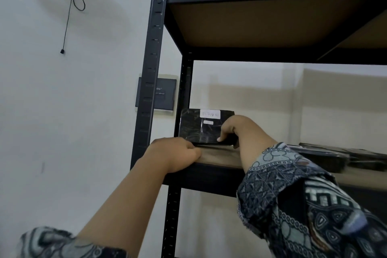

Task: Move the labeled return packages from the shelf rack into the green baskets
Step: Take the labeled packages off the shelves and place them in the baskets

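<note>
I see the black wrapped package (196, 130) standing at the left end of the shelf rack (154, 54). It rests on the brown shelf board (219, 158), tipped up on its lower edge, with its white label (210, 114) at the top and facing me. My right hand (236, 130) grips the package's lower right corner, thumb (223, 136) pressed on the front face and the other fingers hidden behind. My left hand (173, 154) rests on the shelf's near edge with its fingers curled against the package's lower left corner; I cannot tell whether they actually pinch it. Further right on the same board lie more dark flat packages (322, 156), well apart from my hands.
</note>
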{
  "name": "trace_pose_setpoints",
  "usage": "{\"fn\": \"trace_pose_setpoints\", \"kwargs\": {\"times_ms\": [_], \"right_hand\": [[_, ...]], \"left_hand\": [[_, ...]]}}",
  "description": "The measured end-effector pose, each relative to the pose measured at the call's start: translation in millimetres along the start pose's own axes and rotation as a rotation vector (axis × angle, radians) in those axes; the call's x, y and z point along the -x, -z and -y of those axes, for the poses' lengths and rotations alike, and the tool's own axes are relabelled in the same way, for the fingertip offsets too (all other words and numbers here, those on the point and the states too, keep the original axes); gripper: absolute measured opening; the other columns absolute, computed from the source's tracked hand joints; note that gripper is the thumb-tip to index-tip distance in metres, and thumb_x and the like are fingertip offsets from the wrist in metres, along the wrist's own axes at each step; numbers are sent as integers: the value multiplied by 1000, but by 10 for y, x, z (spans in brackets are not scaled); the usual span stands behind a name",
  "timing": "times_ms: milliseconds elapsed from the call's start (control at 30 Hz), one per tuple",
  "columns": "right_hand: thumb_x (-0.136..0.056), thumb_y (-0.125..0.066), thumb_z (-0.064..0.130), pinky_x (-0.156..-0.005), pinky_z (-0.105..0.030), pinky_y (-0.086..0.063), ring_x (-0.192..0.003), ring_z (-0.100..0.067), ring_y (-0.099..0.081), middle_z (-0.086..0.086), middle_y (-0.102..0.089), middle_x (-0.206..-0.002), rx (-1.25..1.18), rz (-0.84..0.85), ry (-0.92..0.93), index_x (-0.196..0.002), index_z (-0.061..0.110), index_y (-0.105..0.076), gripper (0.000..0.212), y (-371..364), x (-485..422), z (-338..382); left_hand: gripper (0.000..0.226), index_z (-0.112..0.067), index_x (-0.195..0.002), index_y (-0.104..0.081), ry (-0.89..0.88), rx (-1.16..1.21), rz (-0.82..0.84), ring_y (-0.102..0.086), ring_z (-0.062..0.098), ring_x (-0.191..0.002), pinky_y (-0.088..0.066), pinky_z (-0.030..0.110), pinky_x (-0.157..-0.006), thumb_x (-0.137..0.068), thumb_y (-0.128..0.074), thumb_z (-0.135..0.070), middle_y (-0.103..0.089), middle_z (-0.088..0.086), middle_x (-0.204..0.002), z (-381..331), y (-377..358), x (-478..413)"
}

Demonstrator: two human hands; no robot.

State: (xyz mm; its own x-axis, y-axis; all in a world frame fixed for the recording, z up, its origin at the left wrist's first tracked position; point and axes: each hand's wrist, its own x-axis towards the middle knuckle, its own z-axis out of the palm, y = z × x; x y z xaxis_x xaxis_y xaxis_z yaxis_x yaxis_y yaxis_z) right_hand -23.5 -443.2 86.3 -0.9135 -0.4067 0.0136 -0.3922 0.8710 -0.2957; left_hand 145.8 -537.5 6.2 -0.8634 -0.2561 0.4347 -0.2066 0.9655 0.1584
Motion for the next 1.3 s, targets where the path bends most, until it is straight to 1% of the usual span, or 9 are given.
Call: {"fn": "trace_pose_setpoints", "kwargs": {"times_ms": [167,267,367,433,600,733,900,1100,1300], "right_hand": [[-89,-65,19,-108,-44,-40,-125,-36,-49,-10,-47,-89,-92,3,7,-142,2,-38,61,-4,-38,-48],[-85,-70,19,-105,-43,-43,-124,-35,-50,-12,-47,-110,-148,-29,15,-134,7,-48,55,-56,-70,-106],[-75,-75,17,-93,-39,-53,-112,-25,-57,-7,-55,-112,-199,-213,125,-82,17,-61,16,-127,-185,-204],[-76,-76,15,-97,-41,-51,-107,-27,-57,-8,-55,-99,-223,-156,96,-70,16,-54,22,-107,-151,-185],[-84,-68,7,-104,-41,-45,-86,-24,-56,-7,-56,-75,-318,-63,38,-69,6,-56,20,-22,-15,-110],[-84,-69,8,-100,-40,-48,-89,-25,-55,-9,-57,-84,-353,-50,59,-73,7,-54,19,-35,-39,-82],[-94,-57,12,-72,-33,-54,-66,-17,-49,-8,-47,-83,-446,-51,108,-80,8,-48,18,12,66,15],[-96,-51,9,-84,-39,-55,-98,-26,-57,-10,-54,-97,-573,-95,163,-101,7,-51,6,189,462,-31],[-95,-54,11,-77,-39,-59,-106,-28,-62,-16,-57,-123,-774,-189,243,-108,7,-54,14,237,941,-354]], "left_hand": [[39,-37,-117,-59,18,-3,1,-51,16,-108,-38,32,-86,-91,-31,-48,-58,-7,-123,-18,11,5],[40,-36,-116,-59,19,-4,1,-51,16,-107,-39,32,-85,-91,-31,-48,-58,-6,-122,-14,4,2],[41,-34,-118,-59,15,-14,5,-50,16,-108,-38,32,-85,-92,-31,-47,-57,-5,-124,-16,7,5],[40,-33,-116,-60,15,-14,3,-50,16,-108,-38,33,-86,-92,-31,-47,-58,-5,-123,-19,10,5],[39,-34,-113,-61,10,-20,3,-51,16,-103,-38,32,-81,-91,-31,-46,-59,-5,-119,-5,6,0],[38,-33,-110,-61,4,-29,4,-51,16,-100,-39,33,-82,-91,-31,-44,-60,-4,-116,-14,20,1],[38,-34,-114,-60,-1,-44,-11,-51,17,-103,-38,33,-82,-92,-31,-44,-59,-3,-119,-16,15,1],[40,-32,-115,-60,-9,-31,-33,-52,17,-100,-39,32,-80,-92,-30,-45,-60,-2,-115,-24,4,7],[37,-36,-113,-62,-78,24,-208,-54,13,-95,-41,29,-76,-90,-34,-40,-63,-7,-110,-24,-47,86]]}}
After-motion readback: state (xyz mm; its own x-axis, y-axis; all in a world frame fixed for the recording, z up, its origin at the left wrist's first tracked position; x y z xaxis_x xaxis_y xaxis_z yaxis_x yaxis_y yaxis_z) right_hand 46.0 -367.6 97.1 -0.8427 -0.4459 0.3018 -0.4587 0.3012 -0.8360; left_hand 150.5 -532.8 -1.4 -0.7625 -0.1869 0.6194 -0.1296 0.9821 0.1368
